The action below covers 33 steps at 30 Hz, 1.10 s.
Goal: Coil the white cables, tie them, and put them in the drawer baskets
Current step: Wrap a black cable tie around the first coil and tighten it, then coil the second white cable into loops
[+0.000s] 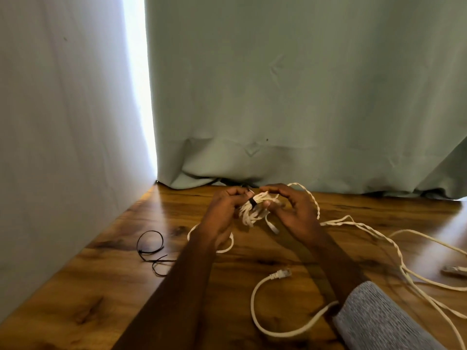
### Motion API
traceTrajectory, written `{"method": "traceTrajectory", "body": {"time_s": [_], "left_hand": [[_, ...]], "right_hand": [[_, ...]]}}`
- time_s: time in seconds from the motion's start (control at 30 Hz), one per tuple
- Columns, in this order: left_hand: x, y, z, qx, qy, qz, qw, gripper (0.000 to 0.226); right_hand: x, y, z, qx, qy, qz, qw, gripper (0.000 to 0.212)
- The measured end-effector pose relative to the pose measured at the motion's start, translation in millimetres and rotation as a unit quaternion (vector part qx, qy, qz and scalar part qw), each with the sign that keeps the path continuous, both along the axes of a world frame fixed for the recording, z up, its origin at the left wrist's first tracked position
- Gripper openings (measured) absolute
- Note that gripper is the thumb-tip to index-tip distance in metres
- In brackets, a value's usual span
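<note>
In the head view, both hands are meeting at the far middle of the wooden table (106, 286), close to the curtain (278, 97) that is hanging along the table's far edge. The left hand (222, 210) is curling its fingers around the coiled white cable (252, 210) and is pinching the black tie (252, 202) that is wrapping the bundle. The right hand (290, 208) is gripping the same bundle from the 3 o'clock side, thumb and fingers bent over it.

Loose white cables (379, 236) are running from the hands toward 4 o'clock and are leaving the picture at the right edge. Another cable with a plug (280, 274) is looping at 6 o'clock of the hands. Spare black ties (151, 246) are lying at 8 o'clock, near the table's left edge, where a pale wall (63, 147) is standing. Open wood is showing at 7 o'clock.

The grey sleeve (379, 322) is hiding part of the looping cable. The forearms are covering the table under them, and no drawer baskets are in sight.
</note>
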<state>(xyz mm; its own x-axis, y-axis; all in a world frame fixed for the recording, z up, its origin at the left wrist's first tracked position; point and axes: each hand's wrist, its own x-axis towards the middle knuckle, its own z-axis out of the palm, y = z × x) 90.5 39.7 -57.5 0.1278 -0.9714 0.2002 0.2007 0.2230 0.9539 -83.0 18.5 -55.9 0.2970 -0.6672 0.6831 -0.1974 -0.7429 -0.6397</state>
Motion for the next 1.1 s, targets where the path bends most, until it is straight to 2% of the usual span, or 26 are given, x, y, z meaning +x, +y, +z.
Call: {"method": "traceTrajectory", "body": {"time_s": [0.1,0.2,0.33,0.5,0.63,0.8,0.87,0.97,1.1], "left_hand": [[10.7,9.0,2.8,0.026,0.077,-0.056,0.995,0.026],[27.1,26.1,7.3,0.057,0.108,-0.057,0.991,0.020],[70.2,58.6,4.8,0.098,0.105,-0.027,0.989,0.037],[128.9,109.2,-6.3,0.149,0.036,-0.014,0.988,0.016],[162.9,147.7,-12.4,0.214,-0.058,0.029,0.975,0.017],[199.4,174.9,-20.7,0.232,-0.135,0.098,0.958,0.016],[209.7,179.5,-21.9,0.233,-0.176,0.127,0.948,0.020],[218.8,177.4,-22.5,0.219,-0.240,0.172,0.930,0.013],[225.6,168.5,-24.8,0.187,-0.316,0.212,0.906,0.012]], "right_hand": [[7.0,4.4,5.8,0.003,-0.010,0.020,1.000,0.030],[22.8,10.7,10.2,0.012,-0.042,0.052,0.998,0.026],[58.5,27.8,14.3,0.049,-0.012,0.096,0.994,0.019],[109.0,54.1,13.4,0.127,0.077,0.126,0.981,0.015],[147.5,77.2,5.5,0.146,0.148,0.146,0.967,0.009],[185.9,102.2,-9.7,0.193,0.215,0.176,0.941,0.008],[198.3,110.4,-15.8,0.216,0.219,0.163,0.938,0.008],[212.4,120.1,-20.8,0.232,0.226,0.122,0.938,0.009],[229.6,124.9,-25.1,0.197,0.255,0.072,0.944,0.018]]}}
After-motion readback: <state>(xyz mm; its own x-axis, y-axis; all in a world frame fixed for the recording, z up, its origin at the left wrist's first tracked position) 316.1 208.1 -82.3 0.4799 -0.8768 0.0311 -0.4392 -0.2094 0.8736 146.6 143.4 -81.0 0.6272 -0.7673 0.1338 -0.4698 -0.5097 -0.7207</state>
